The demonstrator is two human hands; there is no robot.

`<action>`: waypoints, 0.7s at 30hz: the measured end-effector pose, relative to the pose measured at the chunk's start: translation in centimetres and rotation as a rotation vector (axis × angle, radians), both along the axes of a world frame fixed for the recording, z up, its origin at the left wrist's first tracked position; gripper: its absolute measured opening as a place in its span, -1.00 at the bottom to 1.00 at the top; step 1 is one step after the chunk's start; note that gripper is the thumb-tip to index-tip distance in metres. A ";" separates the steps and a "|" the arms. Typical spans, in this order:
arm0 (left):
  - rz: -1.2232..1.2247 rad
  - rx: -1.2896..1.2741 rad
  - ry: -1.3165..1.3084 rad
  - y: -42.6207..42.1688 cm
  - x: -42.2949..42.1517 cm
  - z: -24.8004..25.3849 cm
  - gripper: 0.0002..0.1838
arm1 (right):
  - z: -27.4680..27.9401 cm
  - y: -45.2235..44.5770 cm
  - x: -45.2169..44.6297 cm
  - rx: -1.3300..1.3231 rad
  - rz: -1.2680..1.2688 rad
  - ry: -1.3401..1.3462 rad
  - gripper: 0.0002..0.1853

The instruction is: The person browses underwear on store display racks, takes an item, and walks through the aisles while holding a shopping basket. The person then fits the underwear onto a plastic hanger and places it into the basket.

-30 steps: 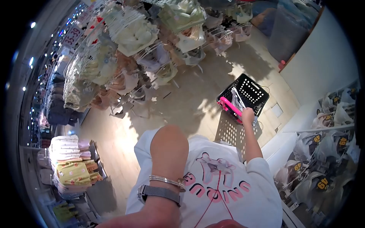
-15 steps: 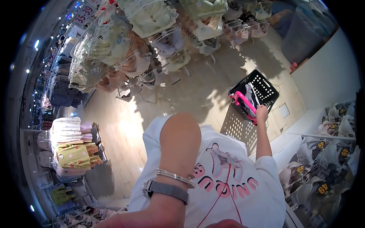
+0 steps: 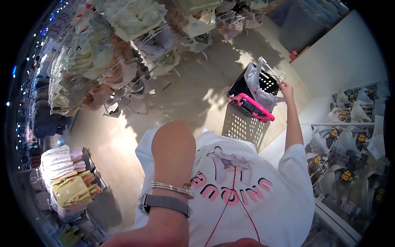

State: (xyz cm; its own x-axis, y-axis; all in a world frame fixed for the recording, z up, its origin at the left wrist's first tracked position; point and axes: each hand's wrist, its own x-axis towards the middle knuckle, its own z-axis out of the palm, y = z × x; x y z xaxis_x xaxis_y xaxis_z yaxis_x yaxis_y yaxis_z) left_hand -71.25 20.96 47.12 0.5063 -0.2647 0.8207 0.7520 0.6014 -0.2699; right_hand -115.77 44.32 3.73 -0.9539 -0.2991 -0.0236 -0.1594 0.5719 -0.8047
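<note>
My right hand (image 3: pixel 286 89) is closed on a white clothes hanger (image 3: pixel 271 68) with a pale lavender-grey bra (image 3: pixel 256 84) hanging from it. The bra hangs over the opening of a black shopping basket (image 3: pixel 238 85), whose pink handle (image 3: pixel 249 100) is tipped toward me. Part of the basket's inside is hidden behind the bra. My left arm is bent up close to the camera, with a watch and bangles at the wrist. Only the base of my left hand (image 3: pixel 133 238) shows at the bottom edge, and its fingers are out of sight.
Racks of bras on hangers (image 3: pixel 135 20) stand ahead and to the left. Folded clothes (image 3: pixel 66 177) are stacked on a stand at left. More bras with price tags (image 3: pixel 345 142) fill shelves at right, below a white panel (image 3: pixel 341 53). A large grey bin (image 3: pixel 302 26) stands at back right.
My right hand has raised the hanger and bra from inside the basket to above its opening. The pink handle has dropped toward me. The whole view has shifted, with my left arm still bent.
</note>
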 end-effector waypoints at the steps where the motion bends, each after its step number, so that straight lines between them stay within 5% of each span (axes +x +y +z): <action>1: -0.038 -0.003 0.022 -0.5 0.3 -0.1 -0.75 | 1.0 0.1 -0.9 -0.063 -0.024 -0.091 -0.80; 9: 0.161 0.024 0.113 -4.7 1.6 -0.6 -0.76 | 11.4 0.4 -4.9 -0.212 0.075 -0.244 -0.79; 16: -0.292 0.436 0.256 -9.0 -3.5 -7.0 -0.74 | 23.6 -1.0 -2.0 -0.258 0.128 -0.194 -0.75; 20: -0.198 0.737 -0.786 -12.0 -12.9 -18.2 -0.66 | 29.4 -3.1 2.8 -0.306 0.119 -0.168 -0.76; 21: -0.527 0.735 -0.890 -12.5 -15.3 -21.0 -0.60 | 30.1 -3.3 3.5 -0.319 0.132 -0.171 -0.76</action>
